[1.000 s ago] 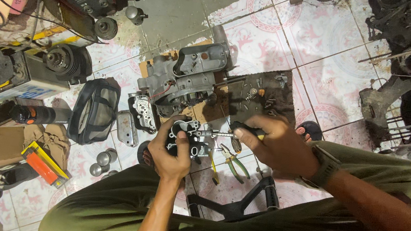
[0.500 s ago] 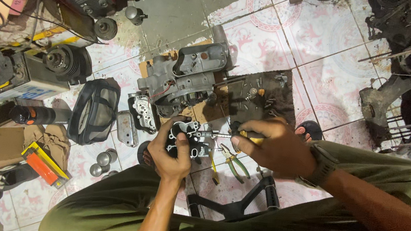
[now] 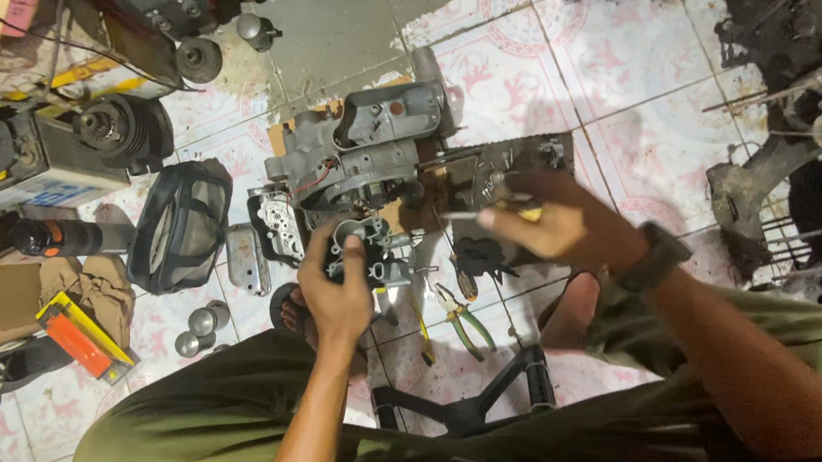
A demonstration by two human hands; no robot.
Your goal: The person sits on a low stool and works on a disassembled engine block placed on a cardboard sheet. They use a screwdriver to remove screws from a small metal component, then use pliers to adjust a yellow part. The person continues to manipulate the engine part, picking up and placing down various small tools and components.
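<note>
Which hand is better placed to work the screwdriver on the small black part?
Right. The right hand already holds the yellow-handled screwdriver, tip toward the black part, which the left hand is busy gripping.

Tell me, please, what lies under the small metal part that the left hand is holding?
Below the small metal part, held by the left hand, lie patterned floor tiles, green-handled pliers and a sandalled foot. The hand covers whatever lies straight beneath.

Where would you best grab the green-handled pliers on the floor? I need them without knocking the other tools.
Probably by the two green handles of the pliers, coming from above: they lie flat on the tile, handles splayed toward the person's legs, jaws toward the cluttered parts.
</note>
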